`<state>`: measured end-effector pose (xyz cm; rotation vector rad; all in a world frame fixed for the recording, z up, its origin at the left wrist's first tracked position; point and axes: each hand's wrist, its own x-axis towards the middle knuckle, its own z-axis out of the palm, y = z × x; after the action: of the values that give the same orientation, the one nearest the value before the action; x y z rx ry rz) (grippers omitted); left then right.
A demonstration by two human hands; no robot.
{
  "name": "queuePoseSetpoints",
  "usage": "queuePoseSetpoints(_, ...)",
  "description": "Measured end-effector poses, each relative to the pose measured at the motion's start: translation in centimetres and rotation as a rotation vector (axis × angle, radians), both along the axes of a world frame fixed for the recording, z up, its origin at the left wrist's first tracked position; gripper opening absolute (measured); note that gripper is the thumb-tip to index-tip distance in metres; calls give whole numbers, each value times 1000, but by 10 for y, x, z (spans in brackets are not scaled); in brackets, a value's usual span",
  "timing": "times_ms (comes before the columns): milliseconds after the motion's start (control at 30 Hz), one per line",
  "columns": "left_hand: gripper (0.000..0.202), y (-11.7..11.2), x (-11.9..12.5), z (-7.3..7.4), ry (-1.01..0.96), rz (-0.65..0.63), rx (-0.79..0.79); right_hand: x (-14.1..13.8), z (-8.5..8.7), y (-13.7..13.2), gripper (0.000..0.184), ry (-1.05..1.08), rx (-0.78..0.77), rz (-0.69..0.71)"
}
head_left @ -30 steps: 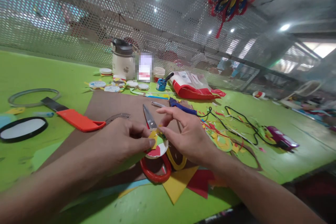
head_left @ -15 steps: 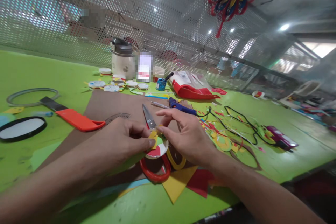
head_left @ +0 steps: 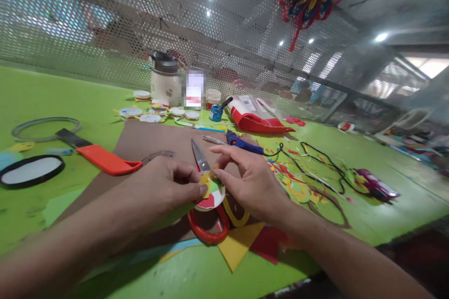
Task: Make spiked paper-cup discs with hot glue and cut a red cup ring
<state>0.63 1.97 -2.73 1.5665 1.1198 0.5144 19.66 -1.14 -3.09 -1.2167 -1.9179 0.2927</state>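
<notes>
Centrally, a small round paper disc (head_left: 211,196) is pinched from both sides, directly over the scissors (head_left: 200,158). Its left rim is gripped between thumb and forefinger of the left hand (head_left: 163,187). A yellow paper scrap (head_left: 205,181) at its upper edge is nipped by thumb and forefinger of the right hand (head_left: 254,182), the other fingers splayed. Both pinches are closed, fingertips nearly meeting; neither hand is nearer. The disc is seen as thin, flat and white, patched red and green, with no long axis. The scissors are laid pointing away, steel blades bare, plastic loops towards the body. Matt brown card (head_left: 150,142) is spread beneath the scissors; a blue glue gun (head_left: 243,144) is noted to their right.
</notes>
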Motion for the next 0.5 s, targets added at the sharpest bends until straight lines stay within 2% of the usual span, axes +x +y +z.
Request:
queuePoseSetpoints(167, 23, -2, 1, 5, -20, 32, 10, 3, -1, 1, 31, 14, 8, 18)
queuePoseSetpoints(367, 21, -2, 1, 9, -29, -65, -45, 5, -4, 3, 34, -13, -2, -3)
queuePoseSetpoints(500, 21, 0, 1, 8, -43, -62, -61, 6, -3, 3, 36, -16, -16, 5)
